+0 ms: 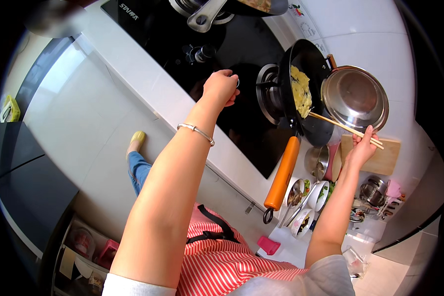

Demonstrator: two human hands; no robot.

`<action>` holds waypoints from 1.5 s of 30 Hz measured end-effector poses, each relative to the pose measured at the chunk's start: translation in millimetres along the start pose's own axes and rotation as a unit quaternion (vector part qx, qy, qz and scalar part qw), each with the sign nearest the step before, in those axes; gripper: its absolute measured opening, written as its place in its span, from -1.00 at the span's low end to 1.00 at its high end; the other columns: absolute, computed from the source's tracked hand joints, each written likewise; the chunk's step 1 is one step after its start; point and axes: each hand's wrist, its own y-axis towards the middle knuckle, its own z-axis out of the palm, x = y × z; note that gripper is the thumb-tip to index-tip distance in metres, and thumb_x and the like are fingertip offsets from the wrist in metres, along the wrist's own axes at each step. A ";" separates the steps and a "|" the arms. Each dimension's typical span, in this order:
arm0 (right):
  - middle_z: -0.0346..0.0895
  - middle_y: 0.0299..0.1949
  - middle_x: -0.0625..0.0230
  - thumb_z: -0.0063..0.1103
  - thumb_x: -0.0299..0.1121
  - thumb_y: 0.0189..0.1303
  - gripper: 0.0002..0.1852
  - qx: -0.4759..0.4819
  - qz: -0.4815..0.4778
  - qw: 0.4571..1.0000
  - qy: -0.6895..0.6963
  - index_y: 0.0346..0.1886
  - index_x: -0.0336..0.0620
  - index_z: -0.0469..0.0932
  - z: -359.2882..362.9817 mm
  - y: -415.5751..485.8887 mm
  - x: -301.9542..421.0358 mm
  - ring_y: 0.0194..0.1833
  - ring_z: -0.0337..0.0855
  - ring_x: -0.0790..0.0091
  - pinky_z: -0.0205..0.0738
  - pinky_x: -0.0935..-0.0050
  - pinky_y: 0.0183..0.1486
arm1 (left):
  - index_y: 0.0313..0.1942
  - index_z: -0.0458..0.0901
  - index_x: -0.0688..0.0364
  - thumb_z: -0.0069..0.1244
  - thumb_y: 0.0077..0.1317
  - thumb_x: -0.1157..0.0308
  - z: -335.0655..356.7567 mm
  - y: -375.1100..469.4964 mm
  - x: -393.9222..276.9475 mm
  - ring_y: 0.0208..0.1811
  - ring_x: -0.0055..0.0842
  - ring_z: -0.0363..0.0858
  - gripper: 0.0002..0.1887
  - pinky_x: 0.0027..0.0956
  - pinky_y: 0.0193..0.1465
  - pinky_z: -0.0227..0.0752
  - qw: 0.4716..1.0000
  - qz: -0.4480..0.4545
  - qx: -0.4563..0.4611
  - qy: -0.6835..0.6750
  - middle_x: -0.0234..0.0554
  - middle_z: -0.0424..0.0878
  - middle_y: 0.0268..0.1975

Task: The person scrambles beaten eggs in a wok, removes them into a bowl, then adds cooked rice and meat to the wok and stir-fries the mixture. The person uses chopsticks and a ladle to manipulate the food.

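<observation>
My right hand [362, 148] is closed on a pair of wooden chopsticks [344, 126], whose tips touch the edge of the cooked egg [300, 90]. The egg lies in a black wok [307, 55] with an orange handle [283, 174], over the right burner [270, 94]. Over the black glass cooktop [240, 118] is my left hand [224, 87], its fingers curled around a control knob that is mostly hidden; a bit of its metal rim shows. Beside the wok's far side stands a shiny metal lid or bowl [355, 96].
A second pan with a metal handle [203, 16] sits on the upper burner. Bowls of ingredients [302, 222], a metal pot [316, 161] and a wooden cutting board [386, 155] are at the right. A pink plastic container [268, 245] lies near the apron.
</observation>
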 end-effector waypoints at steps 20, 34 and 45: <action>0.30 -0.57 0.59 0.10 -0.24 0.33 -0.80 -0.052 0.025 0.998 -0.002 -0.34 -0.07 0.34 1.6 -1.8 0.3 -0.66 0.23 0.77 0.36 0.74 -0.56 | 0.26 0.38 0.05 -0.08 0.36 0.25 -3.2 -4.2 -3.1 -0.63 -0.70 0.41 -0.54 -0.54 -0.51 0.47 1.000 -0.009 -0.001 0.016 -0.34 0.57 -0.51; 0.30 -0.56 0.52 0.11 -0.24 0.33 -0.76 -0.037 0.023 0.999 -0.001 -0.33 -0.15 0.32 3.8 -4.2 -2.7 -0.65 0.28 0.72 0.38 0.71 -0.56 | 0.29 0.34 0.03 -0.11 0.39 0.24 -3.4 -6.3 -6.0 -0.65 -0.73 0.34 -0.53 -0.56 -0.53 0.41 1.000 -0.014 -0.002 0.019 -0.40 0.51 -0.54; 0.24 -0.63 0.60 0.11 -0.21 0.32 -0.76 -0.042 0.036 0.998 -0.018 -0.39 -0.08 0.34 1.4 -8.2 -2.2 -0.66 0.22 0.76 0.37 0.71 -0.55 | 0.27 0.37 0.02 -0.07 0.35 0.23 -4.2 -6.0 -6.8 -0.59 -0.66 0.46 -0.53 -0.48 -0.45 0.51 0.999 -0.020 -0.004 0.027 -0.33 0.60 -0.47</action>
